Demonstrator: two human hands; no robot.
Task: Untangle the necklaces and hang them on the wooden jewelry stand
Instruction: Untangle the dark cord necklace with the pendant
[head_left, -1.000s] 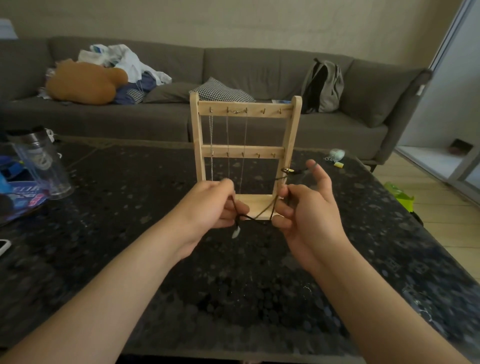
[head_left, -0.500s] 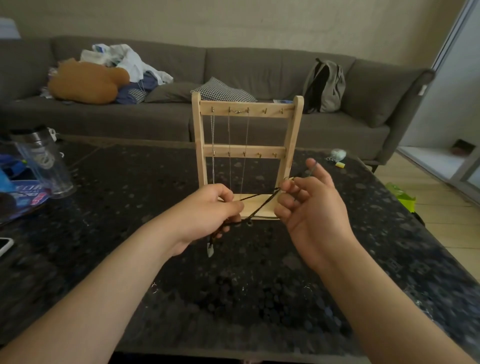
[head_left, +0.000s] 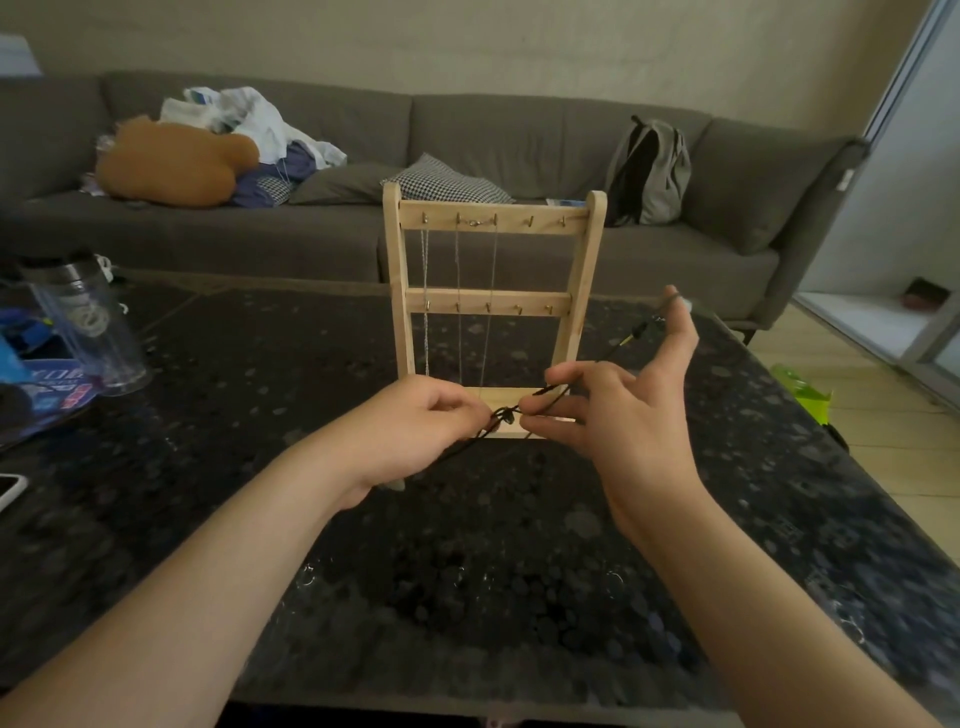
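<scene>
Status: task partly complete. The wooden jewelry stand (head_left: 582, 291) stands upright at the middle of the dark speckled table (head_left: 467, 582), just beyond the hands. Two silver necklaces already hang from its top rail: a twisted silver chain (head_left: 425, 280) on the far-left hook, and a finer silver chain (head_left: 459, 270) that seems to run across the next two hooks, its clasp showing between them. Both hang straight and apart from one another.

Outstanding: one black cord necklace (head_left: 502, 414) is not yet hung. It is held above the table at the near foot of the stand, with a small knot or tangle showing between the two hands. The left hand (head_left: 415, 431) is curled, its fingertips pinching the cord at the knot. The right hand (head_left: 618, 421) pinches the same cord from the right with thumb and forefinger, and its little finger is raised with the cord looped over it. A pale pendant appears to dangle below the left hand. By judgement, the knot must be worked loose before the cord can go on a free hook.

Count: three necklaces, two hung and one in hand. One stand with two rails, five hooks on each as far as can be made out. Three top hooks are taken and two are free, and all five lower hooks are bare. Two hands, both engaged.
</scene>
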